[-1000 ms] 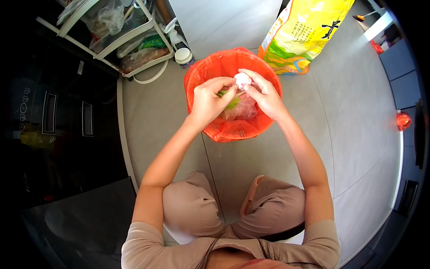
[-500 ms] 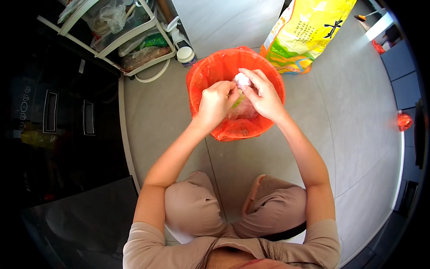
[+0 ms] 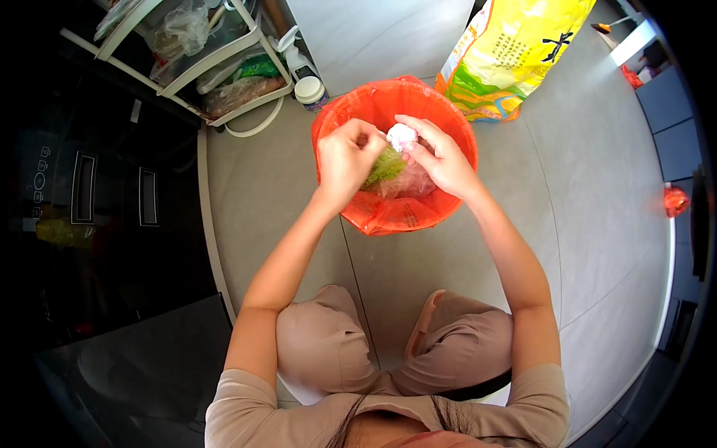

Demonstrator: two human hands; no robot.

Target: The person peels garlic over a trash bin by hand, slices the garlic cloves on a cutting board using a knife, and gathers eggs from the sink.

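Note:
Over a bin (image 3: 323, 149) lined with a red plastic bag, my right hand (image 3: 444, 160) is closed around a whitish-pink garlic bulb (image 3: 402, 137), held between thumb and fingers. Just left of the bulb, my left hand (image 3: 347, 160) is pinched shut, its fingertips curled inward. What the pinch holds, if anything, is too small to make out. Beneath both hands, green leafy scraps (image 3: 386, 166) and a crumpled clear pinkish plastic bag (image 3: 409, 181) lie inside the bin.
A yellow printed sack (image 3: 515, 60) stands behind the bin to the right. To the left are a white-lidded jar (image 3: 310, 92), a spray bottle (image 3: 295, 56) and a shelf cart (image 3: 216, 67) with bagged goods. A black glossy cabinet front (image 3: 112, 246) lines the left side.
My left hand has drawn slightly left, away from the garlic bulb, uncovering more of the green scraps. My right hand still holds the bulb in nearly the same place.

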